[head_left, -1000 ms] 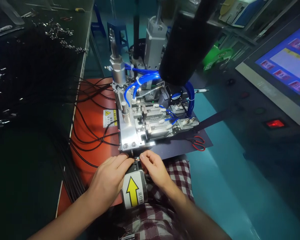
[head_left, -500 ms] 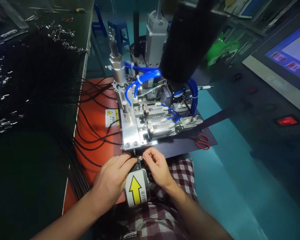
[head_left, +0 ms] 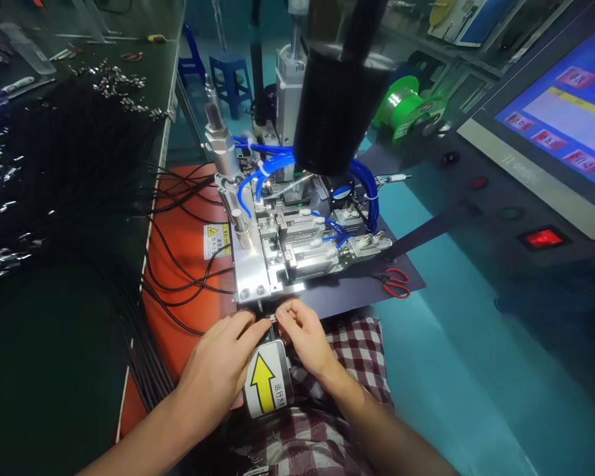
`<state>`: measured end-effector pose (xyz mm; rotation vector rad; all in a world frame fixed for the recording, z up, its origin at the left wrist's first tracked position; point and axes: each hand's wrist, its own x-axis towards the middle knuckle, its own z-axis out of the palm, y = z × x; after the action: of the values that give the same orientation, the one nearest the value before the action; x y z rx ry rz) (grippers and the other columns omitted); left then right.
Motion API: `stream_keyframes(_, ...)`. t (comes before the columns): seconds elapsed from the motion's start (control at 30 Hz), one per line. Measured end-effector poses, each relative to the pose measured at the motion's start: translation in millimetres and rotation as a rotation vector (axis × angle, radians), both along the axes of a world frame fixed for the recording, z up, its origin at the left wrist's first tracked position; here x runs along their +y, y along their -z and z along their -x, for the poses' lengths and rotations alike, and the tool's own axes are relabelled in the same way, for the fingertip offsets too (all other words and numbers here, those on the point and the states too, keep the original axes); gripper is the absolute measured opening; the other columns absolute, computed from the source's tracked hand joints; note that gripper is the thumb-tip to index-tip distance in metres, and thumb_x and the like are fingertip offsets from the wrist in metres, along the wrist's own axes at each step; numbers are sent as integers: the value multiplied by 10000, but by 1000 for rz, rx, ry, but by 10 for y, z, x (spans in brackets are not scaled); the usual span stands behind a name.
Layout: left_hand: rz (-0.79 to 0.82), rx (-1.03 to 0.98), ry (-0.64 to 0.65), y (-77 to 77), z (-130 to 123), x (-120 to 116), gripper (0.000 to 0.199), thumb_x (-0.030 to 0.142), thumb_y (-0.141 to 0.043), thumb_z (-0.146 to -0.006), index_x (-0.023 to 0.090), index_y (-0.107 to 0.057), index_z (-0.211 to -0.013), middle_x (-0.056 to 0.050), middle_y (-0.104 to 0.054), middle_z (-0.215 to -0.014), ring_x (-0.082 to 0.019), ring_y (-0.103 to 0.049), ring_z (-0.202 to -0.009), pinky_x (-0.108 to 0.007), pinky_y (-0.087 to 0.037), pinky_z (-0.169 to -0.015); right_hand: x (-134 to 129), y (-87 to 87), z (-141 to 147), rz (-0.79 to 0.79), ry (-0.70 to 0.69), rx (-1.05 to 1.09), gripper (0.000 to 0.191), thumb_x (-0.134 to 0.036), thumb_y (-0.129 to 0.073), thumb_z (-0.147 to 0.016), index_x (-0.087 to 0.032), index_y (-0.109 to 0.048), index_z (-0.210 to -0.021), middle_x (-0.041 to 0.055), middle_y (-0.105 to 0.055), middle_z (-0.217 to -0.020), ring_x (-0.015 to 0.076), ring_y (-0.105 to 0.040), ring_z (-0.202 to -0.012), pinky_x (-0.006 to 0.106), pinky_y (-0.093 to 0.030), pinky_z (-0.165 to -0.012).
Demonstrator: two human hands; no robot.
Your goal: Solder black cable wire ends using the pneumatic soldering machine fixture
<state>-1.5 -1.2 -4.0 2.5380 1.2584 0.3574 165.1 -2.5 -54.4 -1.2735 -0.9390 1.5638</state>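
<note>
My left hand [head_left: 225, 350] is closed in a pinch at the front of the metal machine [head_left: 252, 264], with thumb and forefinger pointing right. Facing it, my right hand [head_left: 305, 337] pinches with thumb and bent forefinger. Between the fingertips shows a tiny pale and reddish piece that looks like thin wire ends [head_left: 273, 318], mostly covered by the fingers. Both hands stay low, just beneath the machine's front plate. Directly below them is a white label with a yellow arrow [head_left: 264, 383], on a rounded housing. Black cables [head_left: 178, 289] lie on the orange-red surface to the left.
Red-handled scissors [head_left: 395, 283] lie on the dark base plate at right. A dark bench at left bears a heap of black cables [head_left: 54, 132] with shiny ends. A control panel with a screen [head_left: 565, 125] stands right; a green spool [head_left: 401, 109] is behind. A black cylinder [head_left: 330, 112] hangs overhead.
The view has shifted slightly, so the machine sits a little further left and more of the screen shows. Both hands keep their pinch at the same spot; the coloured wire ends are less visible.
</note>
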Motion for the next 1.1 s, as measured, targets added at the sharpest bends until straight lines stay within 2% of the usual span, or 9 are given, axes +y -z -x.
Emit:
stream_keyframes(0.2, 70, -20, 29, -5, -24, -5, 320, 110, -398, -878, 143, -552, -1156, -96, -594, -971, -203, -567, -787, -316, -511, -671, 6, -12, 39, 30, 32, 110, 254, -391, -577, -819, -182, -475, -716, -60, -451, -582, 77, -372, -475, 219, -294, -471)
stream_keyframes(0.4, -32, 90, 30, 19, -78, -21, 369, 44, -364, -841, 75, -571, -1146, -124, -598, -900, -235, -570, -731, -372, -526, -619, -6, -23, 90, 55, 99, 154, 287, -434, -606, -771, -189, -479, -691, -79, -401, -529, 79, -318, -455, 223, -251, -453)
stream_keyframes(0.5, -24, 29, 12, 3, -68, 3, 358, 66, -361, -850, 101, -595, -1118, -121, -594, -911, -223, -581, -745, -359, -533, -632, 11, 7, 83, 86, 86, 177, 310, -451, -616, -752, -186, -478, -673, -71, -426, -531, 77, -325, -448, 226, -259, -456)
stream_keyframes(0.63, 53, -88, -20, -64, -29, 20, 346, 117, -356, -877, 157, -612, -1107, -104, -587, -950, -201, -594, -845, -312, -535, -699, 19, 38, 70, 55, 61, 178, 360, -495, -514, -823, -185, -465, -647, -54, -443, -523, 85, -354, -453, 234, -287, -472)
stream_keyframes(0.73, 101, -99, -25, -81, -32, 6, 349, 130, -354, -879, 165, -611, -1114, -104, -582, -968, -201, -590, -876, -322, -528, -738, 1, 31, 97, 11, 60, 155, 364, -501, -539, -813, -189, -459, -644, -58, -440, -522, 89, -356, -458, 234, -281, -468)
stream_keyframes(0.9, 80, -46, -61, -88, -65, -24, 361, 121, -342, -867, 162, -620, -1094, -116, -586, -970, -224, -592, -875, -355, -528, -731, -23, 22, 144, -37, 74, 154, 362, -505, -582, -775, -204, -430, -643, -73, -405, -528, 89, -333, -458, 232, -271, -462)
stream_keyframes(1.0, 61, -74, -82, -115, 33, -68, 351, 131, -331, -888, 159, -612, -1097, -105, -593, -981, -199, -593, -907, -314, -519, -785, -44, 54, 116, -27, 68, 157, 359, -508, -522, -814, -206, -424, -646, -63, -426, -529, 94, -349, -457, 238, -287, -472)
stream_keyframes(1.1, -31, -52, -175, -86, 236, -160, 347, 136, -324, -903, 149, -592, -1124, -114, -578, -1112, -196, -567, -1017, -305, -493, -871, -90, 86, 55, -3, 92, 137, 331, -477, -503, -840, -201, -434, -671, -55, -457, -566, 91, -358, -470, 235, -294, -492)
